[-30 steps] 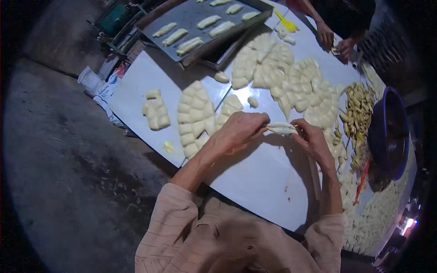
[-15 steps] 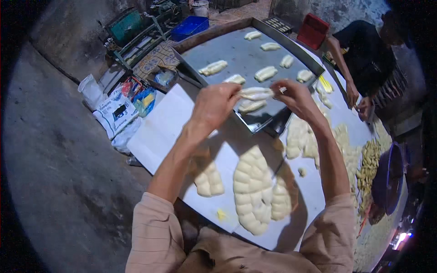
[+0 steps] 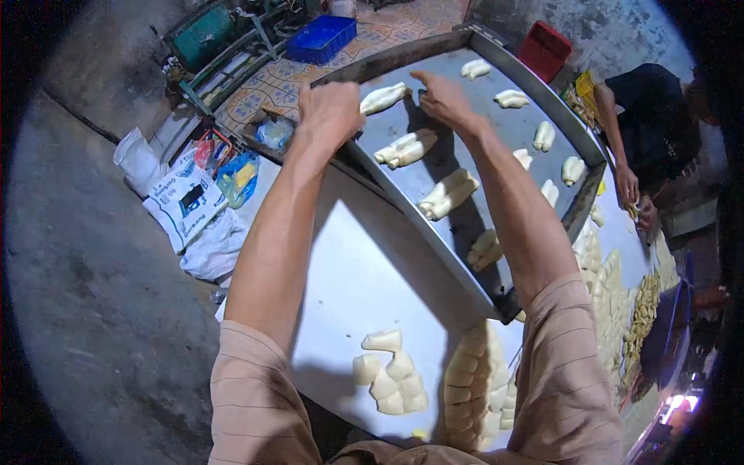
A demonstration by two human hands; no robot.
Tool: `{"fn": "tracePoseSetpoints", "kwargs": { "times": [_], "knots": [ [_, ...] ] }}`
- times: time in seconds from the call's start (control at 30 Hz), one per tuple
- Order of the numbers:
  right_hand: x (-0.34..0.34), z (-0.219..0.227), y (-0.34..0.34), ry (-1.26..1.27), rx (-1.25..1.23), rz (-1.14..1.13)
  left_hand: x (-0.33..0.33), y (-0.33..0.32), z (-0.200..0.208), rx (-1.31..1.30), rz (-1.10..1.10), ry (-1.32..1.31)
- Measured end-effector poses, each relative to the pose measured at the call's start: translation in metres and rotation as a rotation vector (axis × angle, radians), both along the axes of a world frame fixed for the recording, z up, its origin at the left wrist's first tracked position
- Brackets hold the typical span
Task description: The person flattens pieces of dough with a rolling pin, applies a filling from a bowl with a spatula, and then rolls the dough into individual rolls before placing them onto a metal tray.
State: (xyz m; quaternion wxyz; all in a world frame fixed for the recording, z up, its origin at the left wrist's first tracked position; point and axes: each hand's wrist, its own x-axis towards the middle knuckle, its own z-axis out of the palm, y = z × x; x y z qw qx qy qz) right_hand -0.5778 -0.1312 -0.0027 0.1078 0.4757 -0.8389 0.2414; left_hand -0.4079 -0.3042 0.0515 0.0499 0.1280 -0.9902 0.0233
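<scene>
A pale dough roll (image 3: 384,98) lies at the far left part of the metal tray (image 3: 391,186), between my two hands. My left hand (image 3: 331,112) is closed at the roll's left end, fingers curled and partly hidden. Just past its right end is my right hand (image 3: 448,101), apart from the dough, index finger stretched out and the others bent. More rolls rest in the tray, among them a grooved roll (image 3: 406,148) and a larger roll (image 3: 449,194) along the near side. On the white tabletop (image 3: 349,263) sit a cut dough piece (image 3: 395,384) and a scored dough slab (image 3: 469,380).
Beyond the tray stand a blue crate (image 3: 322,39) and a red crate (image 3: 544,50). Plastic bags (image 3: 190,194) lie left of the table. At the right, another person's hands (image 3: 637,201) work near scored dough and a heap of small yellowish pieces (image 3: 642,318).
Both hands have carried the dough roll forward and left, down to the tray's far left. My right hand has come off it. The view has shifted, so the tray appears larger and nearer.
</scene>
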Motion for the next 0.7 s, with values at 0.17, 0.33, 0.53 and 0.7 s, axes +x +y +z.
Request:
{"fn": "tracePoseSetpoints", "kwargs": {
  "times": [0.17, 0.33, 0.53, 0.7],
  "knots": [
    [-0.008, -0.004, -0.027, -0.164, -0.082, 0.025, -0.025, -0.01, -0.007, 0.114, -0.028, 0.016],
    [0.007, -0.001, -0.039, -0.137, 0.089, -0.06, -0.031, -0.018, -0.03, 0.129, -0.038, 0.122],
    [0.021, 0.012, 0.009, 0.129, -0.159, 0.165, -0.009, 0.004, -0.018, 0.181, -0.009, 0.099],
    [0.03, 0.034, 0.087, -0.213, -0.046, 0.05, 0.037, -0.005, -0.025, 0.073, -0.166, 0.482]
  ]
}}
